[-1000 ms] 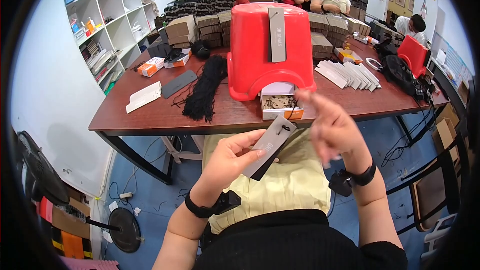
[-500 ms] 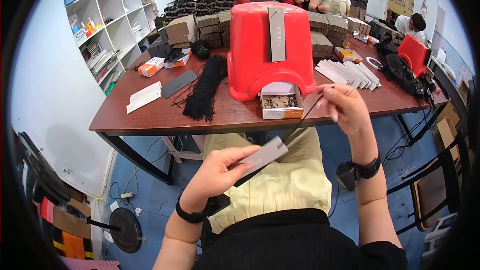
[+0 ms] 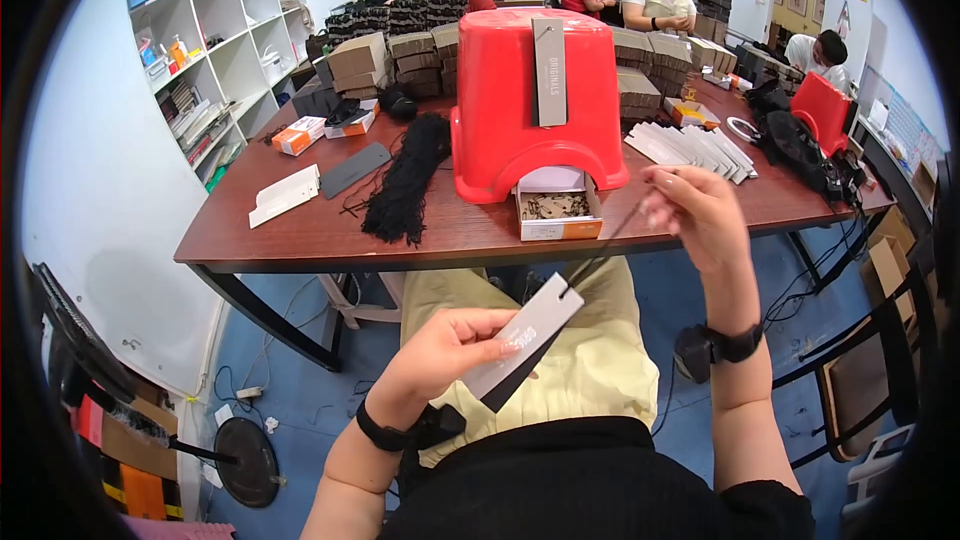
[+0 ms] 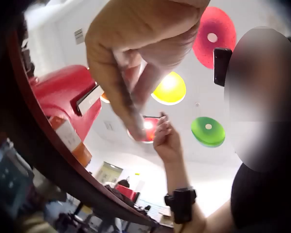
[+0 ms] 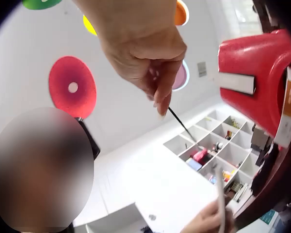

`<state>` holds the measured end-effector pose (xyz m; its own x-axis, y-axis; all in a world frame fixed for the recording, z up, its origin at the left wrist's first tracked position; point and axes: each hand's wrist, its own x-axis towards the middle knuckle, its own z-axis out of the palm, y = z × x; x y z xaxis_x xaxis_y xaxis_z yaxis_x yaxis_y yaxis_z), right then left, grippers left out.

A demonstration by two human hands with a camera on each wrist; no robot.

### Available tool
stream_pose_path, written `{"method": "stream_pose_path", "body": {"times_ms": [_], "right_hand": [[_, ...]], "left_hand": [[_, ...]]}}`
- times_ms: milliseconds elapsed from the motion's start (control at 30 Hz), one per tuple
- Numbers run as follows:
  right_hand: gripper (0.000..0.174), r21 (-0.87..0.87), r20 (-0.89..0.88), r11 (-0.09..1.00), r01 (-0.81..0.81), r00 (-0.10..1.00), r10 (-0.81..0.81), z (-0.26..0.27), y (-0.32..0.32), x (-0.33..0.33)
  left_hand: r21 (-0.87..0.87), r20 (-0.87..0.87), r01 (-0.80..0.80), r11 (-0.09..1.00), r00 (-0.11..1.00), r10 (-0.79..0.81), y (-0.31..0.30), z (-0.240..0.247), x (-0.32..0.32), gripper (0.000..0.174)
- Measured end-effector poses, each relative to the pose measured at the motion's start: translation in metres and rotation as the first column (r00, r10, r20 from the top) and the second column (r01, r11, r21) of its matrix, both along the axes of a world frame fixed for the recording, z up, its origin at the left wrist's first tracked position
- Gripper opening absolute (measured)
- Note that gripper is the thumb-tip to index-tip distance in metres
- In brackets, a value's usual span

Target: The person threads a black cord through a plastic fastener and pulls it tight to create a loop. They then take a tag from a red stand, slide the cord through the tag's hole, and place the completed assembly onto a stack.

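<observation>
My left hand (image 3: 440, 348) pinches a grey hang tag (image 3: 528, 332) with pale lettering between thumb and fingers, above the lap. Behind it a black tag (image 3: 508, 392) sticks out along the lower edge. A black cord (image 3: 600, 255) runs from the hole at the grey tag's upper end to my right hand (image 3: 706, 215). That hand is raised to the upper right, thumb and fingertips pinching the cord's far end. In the right wrist view the cord (image 5: 180, 122) stretches down from the fingertips toward the tag (image 5: 221, 199), which shows edge-on.
A red plastic stool (image 3: 595, 90) stands on the table (image 3: 300, 230) with another hang tag (image 3: 551, 75) on its front. Under its arch sits an open box (image 3: 560, 230) of small pins. Left lies a bundle of black cords (image 3: 405, 180); right, a fan of pale tags (image 3: 690, 148).
My right hand has moved up and right, drawing the cord out from the tags. The left hand dipped with the tags, then turned their printed face up again.
</observation>
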<state>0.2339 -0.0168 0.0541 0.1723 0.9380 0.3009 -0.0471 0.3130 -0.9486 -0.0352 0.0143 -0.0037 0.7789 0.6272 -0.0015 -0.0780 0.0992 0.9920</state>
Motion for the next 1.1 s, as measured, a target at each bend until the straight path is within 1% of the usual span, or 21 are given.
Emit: {"method": "stream_pose_path", "body": {"times_ms": [33, 67, 100, 133, 233, 300, 367, 433, 467, 500, 533, 567, 600, 633, 667, 733, 767, 833, 900, 933, 1100], "right_hand": [[0.022, 0.000, 0.009, 1.000, 0.001, 1.000, -0.001, -0.007, 0.008, 0.000], [0.025, -0.028, -0.044, 0.998, 0.057, 0.997, -0.058, -0.011, 0.014, -0.005], [0.029, -0.060, -0.098, 0.992, 0.111, 0.988, -0.117, -0.015, 0.018, -0.011], [0.032, -0.046, -0.029, 0.993, 0.104, 0.994, -0.106, -0.021, 0.019, -0.017], [0.024, -0.095, 0.390, 0.992, 0.085, 0.920, -0.042, -0.036, 0.000, -0.053], [0.028, -0.041, 0.791, 0.988, 0.147, 0.610, -0.058, -0.053, -0.010, -0.069], [0.027, 0.066, 0.786, 0.971, 0.228, 0.588, -0.191, -0.059, -0.011, -0.073], [0.022, -0.077, 0.426, 0.991, 0.111, 0.902, -0.068, -0.054, -0.004, -0.061], [0.023, -0.133, 0.322, 0.982, 0.134, 0.943, -0.085, -0.050, 0.001, -0.049], [0.026, -0.054, 0.348, 0.967, 0.248, 0.913, -0.214, -0.048, 0.007, -0.029], [0.026, -0.044, 0.166, 0.959, 0.279, 0.949, -0.269, -0.029, 0.009, -0.017], [0.031, 0.002, 0.197, 0.885, 0.465, 0.868, -0.457, -0.026, 0.022, 0.012], [0.033, 0.120, 0.163, 0.865, 0.487, 0.850, -0.501, -0.015, 0.029, 0.035], [0.032, 0.250, 0.285, 0.787, 0.564, 0.734, -0.616, -0.011, 0.045, 0.073], [0.030, 0.286, 0.276, 0.736, 0.614, 0.682, -0.677, 0.003, 0.051, 0.085], [0.025, 0.454, 0.367, 0.668, 0.590, 0.560, -0.743, 0.003, 0.081, 0.125], [0.025, 0.453, 0.365, 0.667, 0.591, 0.560, -0.744, -0.002, 0.092, 0.134], [0.022, 0.190, 0.798, 0.833, 0.519, 0.412, -0.439, -0.020, 0.112, 0.151], [0.023, 0.270, 0.944, 0.869, 0.415, 0.064, -0.324, -0.042, 0.124, 0.166], [0.024, 0.031, 0.981, 0.824, 0.565, 0.142, -0.134, -0.045, 0.123, 0.165], [0.029, 0.095, 0.941, 0.782, 0.616, 0.200, -0.273, -0.065, 0.116, 0.164]], "left_hand": [[-0.096, 0.019, 0.027, 0.995, 1.000, -0.025, 0.002, 0.001, 0.004, 0.028], [-0.095, 0.028, 0.028, 0.995, 0.999, -0.025, 0.004, 0.000, 0.012, 0.028], [-0.184, 0.145, -0.038, 0.982, 0.987, 0.065, 0.007, -0.004, 0.023, 0.028], [-0.280, 0.249, -0.090, 0.956, 0.955, 0.162, 0.009, -0.007, 0.034, 0.028], [-0.326, 0.396, -0.146, 0.934, 0.876, 0.275, 0.015, -0.006, 0.063, 0.027], [-0.305, 0.424, -0.155, 0.940, 0.861, 0.280, 0.011, -0.007, 0.082, 0.026], [-0.321, 0.455, -0.266, 0.909, 0.798, 0.394, 0.007, -0.008, 0.096, 0.027], [-0.316, 0.465, -0.200, 0.927, 0.819, 0.336, 0.006, -0.008, 0.096, 0.028], [-0.352, 0.389, -0.259, 0.900, 0.833, 0.392, 0.002, -0.003, 0.093, 0.028], [-0.381, 0.311, -0.318, 0.868, 0.840, 0.445, 0.000, -0.001, 0.091, 0.028], [-0.344, 0.344, -0.302, 0.889, 0.841, 0.419, 0.002, -0.005, 0.085, 0.029], [-0.344, 0.346, -0.308, 0.887, 0.837, 0.425, 0.005, -0.008, 0.078, 0.029], [-0.327, 0.372, -0.307, 0.894, 0.828, 0.420, 0.008, -0.010, 0.071, 0.030], [-0.308, 0.396, -0.305, 0.901, 0.820, 0.413, 0.011, -0.011, 0.063, 0.030], [-0.301, 0.382, -0.316, 0.900, 0.825, 0.417, 0.013, -0.010, 0.057, 0.029], [-0.281, 0.370, -0.323, 0.904, 0.832, 0.413, 0.015, -0.008, 0.046, 0.028], [-0.261, 0.361, -0.328, 0.908, 0.839, 0.407, 0.016, -0.008, 0.043, 0.026], [-0.246, 0.361, -0.315, 0.917, 0.848, 0.388, 0.017, -0.009, 0.037, 0.026], [-0.191, 0.317, -0.310, 0.931, 0.879, 0.357, 0.017, -0.010, 0.032, 0.024], [-0.192, 0.318, -0.313, 0.930, 0.877, 0.361, 0.017, -0.010, 0.031, 0.024], [-0.167, 0.268, -0.303, 0.938, 0.902, 0.339, 0.016, -0.013, 0.027, 0.021]]}}
